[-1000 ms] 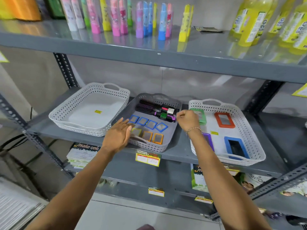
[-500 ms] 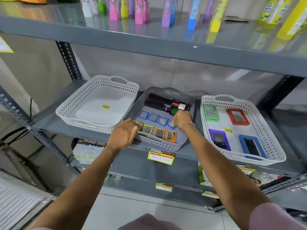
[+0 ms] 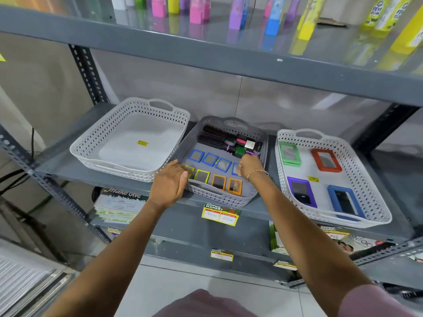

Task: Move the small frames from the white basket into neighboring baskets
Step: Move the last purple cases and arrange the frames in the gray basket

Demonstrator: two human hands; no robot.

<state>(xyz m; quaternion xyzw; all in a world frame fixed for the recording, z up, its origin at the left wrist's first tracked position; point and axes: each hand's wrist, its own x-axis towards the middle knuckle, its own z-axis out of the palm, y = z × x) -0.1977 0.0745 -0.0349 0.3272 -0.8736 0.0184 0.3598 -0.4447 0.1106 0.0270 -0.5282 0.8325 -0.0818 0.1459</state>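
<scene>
While the small frames lie in two rows across the grey basket (image 3: 219,197), the right hand (image 3: 248,167), fingers curled on the rightmost blue frame (image 3: 235,168), is nearer; the left hand (image 3: 169,185) rests open on the basket's left rim.

3 baskets (image 3: 128,170), 8 small frames (image 3: 218,182), 4 large frames (image 3: 326,160).

The right hand (image 3: 249,167) covers most of the 4th small blue-rimmed frame (image 3: 235,168) in the grey perforated plastic basket (image 3: 229,199), and its fingertips are out of sight. The left hand (image 3: 168,185) hides part of a small yellow-rimmed frame (image 3: 190,169). The top edge crops the coloured bottles (image 3: 235,14). The yellow price tag (image 3: 220,214) is too small to read.
</scene>
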